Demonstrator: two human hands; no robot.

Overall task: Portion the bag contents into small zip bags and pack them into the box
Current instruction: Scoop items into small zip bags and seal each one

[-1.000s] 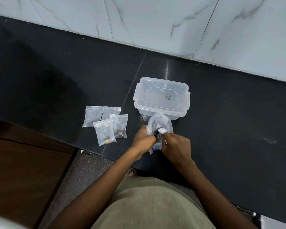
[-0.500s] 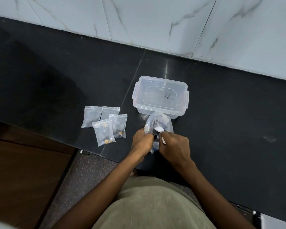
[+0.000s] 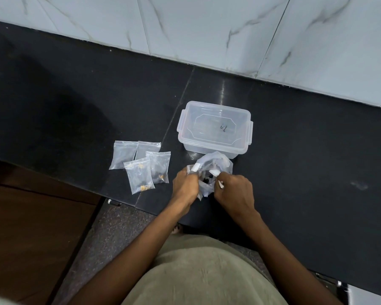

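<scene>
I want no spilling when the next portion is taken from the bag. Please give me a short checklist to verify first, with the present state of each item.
1. Left hand grips the bag: ok.
2. Right hand grips the other side of the bag: ok.
3. Bag mouth open, dark pieces visible inside: ok.
4. Small zip bags lie within reach, left of the hands: ok.
5. An empty zip bag is ready: cannot tell; two look empty.
6. Box open for packing: not ok, its lid looks closed.
</scene>
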